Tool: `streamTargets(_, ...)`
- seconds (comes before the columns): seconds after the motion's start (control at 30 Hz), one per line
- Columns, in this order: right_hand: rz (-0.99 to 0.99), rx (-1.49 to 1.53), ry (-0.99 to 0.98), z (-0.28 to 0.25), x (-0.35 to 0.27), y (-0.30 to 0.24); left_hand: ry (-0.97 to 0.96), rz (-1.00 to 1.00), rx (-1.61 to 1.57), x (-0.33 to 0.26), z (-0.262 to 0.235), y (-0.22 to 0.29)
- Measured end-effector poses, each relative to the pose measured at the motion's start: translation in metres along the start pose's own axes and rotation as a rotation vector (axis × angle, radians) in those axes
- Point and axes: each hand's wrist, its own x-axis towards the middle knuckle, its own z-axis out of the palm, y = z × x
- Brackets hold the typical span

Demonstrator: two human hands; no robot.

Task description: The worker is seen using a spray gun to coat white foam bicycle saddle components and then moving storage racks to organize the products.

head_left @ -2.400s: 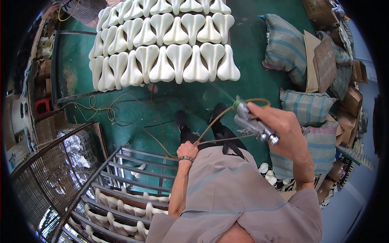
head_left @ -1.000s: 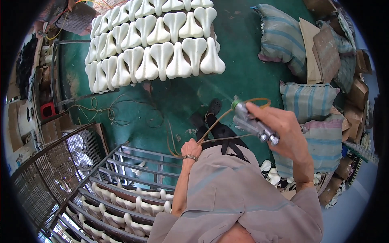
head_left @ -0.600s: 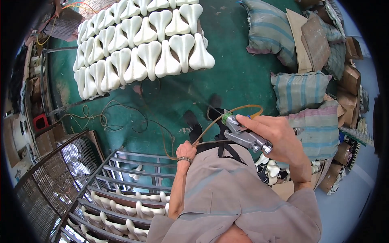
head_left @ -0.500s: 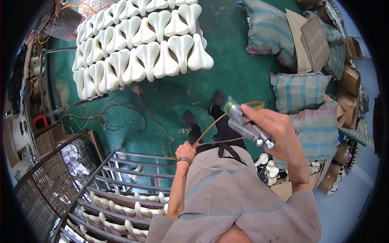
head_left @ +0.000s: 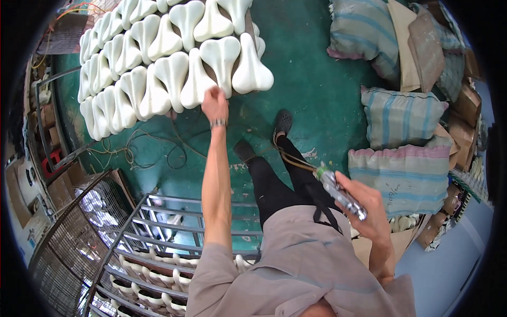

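In my right hand is a metal spray gun with a green fitting at its far end, fingers wrapped round it. A yellowish hose trails from that fitting towards my feet. My left arm is stretched forward. My left hand is at the near edge of a raised bed of white saddle-shaped foam pieces, its fingers curled in against the front row. What those fingertips grip is hidden. The pieces lie in several rows, wide and narrow ends alternating.
A metal rack with more white pieces stands at my lower left, beside a wire mesh panel. Striped woven sacks and cardboard sheets are stacked on the right. Loose hoses coil on the green floor.
My left hand has let go of the hose and reached forward to the white pieces. My right hand, still round the spray gun, has moved slightly lower. The view has shifted somewhat.
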Motion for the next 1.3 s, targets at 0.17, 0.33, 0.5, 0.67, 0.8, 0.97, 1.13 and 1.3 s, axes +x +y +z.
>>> streamTargets(0.17, 0.070, -0.009, -0.012, 0.010, 0.017, 0.054, 0.121, 0.190, 0.268, 0.104, 0.076, -0.009)
streamTargets(0.33, 0.160, -0.008, -0.008, 0.001, 0.026, 0.081, 0.068, 0.175, 0.433, 0.121, 0.097, -0.011)
streamTargets(0.5, 0.126, 0.006, 0.007, -0.007, 0.035, 0.080, 0.098, 0.210, 0.487, 0.122, 0.098, -0.003)
streamTargets(0.67, -0.014, 0.026, -0.003, -0.013, 0.043, 0.059, 0.026, 0.262, 0.381, 0.066, 0.082, -0.005)
streamTargets(0.8, -0.173, -0.023, -0.073, -0.026, 0.047, 0.020, -0.052, 0.113, 0.207, -0.060, 0.032, -0.053)
streamTargets(0.97, -0.363, -0.070, 0.170, -0.036, 0.049, -0.037, -0.300, -0.596, 0.653, -0.260, -0.071, -0.179)
streamTargets(1.13, -0.329, -0.140, 0.093, -0.042, 0.008, -0.080, -0.281, -1.518, 0.065, -0.401, -0.173, -0.242)
streamTargets(1.3, -0.347, -0.225, 0.025, -0.024, -0.021, -0.104, -0.239, -1.348, -0.027, -0.404, -0.208, -0.234)
